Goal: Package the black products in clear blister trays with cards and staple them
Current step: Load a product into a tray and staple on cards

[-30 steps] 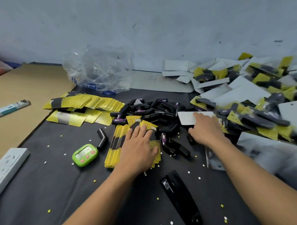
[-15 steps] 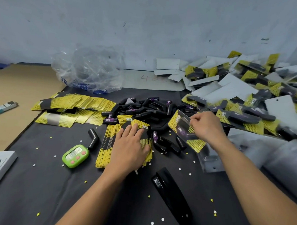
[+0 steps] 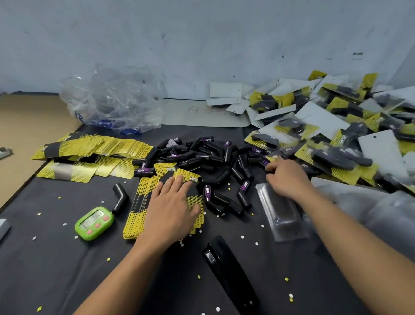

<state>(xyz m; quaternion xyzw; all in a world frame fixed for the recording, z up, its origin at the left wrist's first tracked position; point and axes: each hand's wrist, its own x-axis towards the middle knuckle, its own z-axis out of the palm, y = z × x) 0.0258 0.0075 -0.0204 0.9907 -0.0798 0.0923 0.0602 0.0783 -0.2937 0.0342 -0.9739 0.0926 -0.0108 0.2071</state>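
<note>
Black products [image 3: 201, 157]: a loose heap of short bent tubes with purple labels, just beyond the fingertips of both grips, on the dark worktop [image 3: 54, 257]. Probably light, stiff and smooth, apt to roll or skid; best pinched across a straight leg, close to the bend. Clear blister tray [image 3: 282, 215]: directly beneath the right wrist, lying lengthwise; likely thin, springy, slippery and easily dented, so better lifted by the flat rim than by the bubble. Cards [image 3: 140, 209]: a stack of yellow-and-black sheets, light and bendable, prone to sliding off one another; best peeled off singly by an edge. Left grip [image 3: 173, 208]: spread flat, fingers straight, thumb out to the side, pressing on top of that stack, clasping nothing. Right grip [image 3: 288, 180]: fingers curled downward at the near edge of the heap, beside the pile of finished packs [image 3: 344, 149]; cannot tell whether anything is pinched, fingertips hidden. Black stapler [image 3: 230, 275]: between the two forearms, nearer than both grips, untouched. Green timer [image 3: 94, 222]: left of the left grip.
</note>
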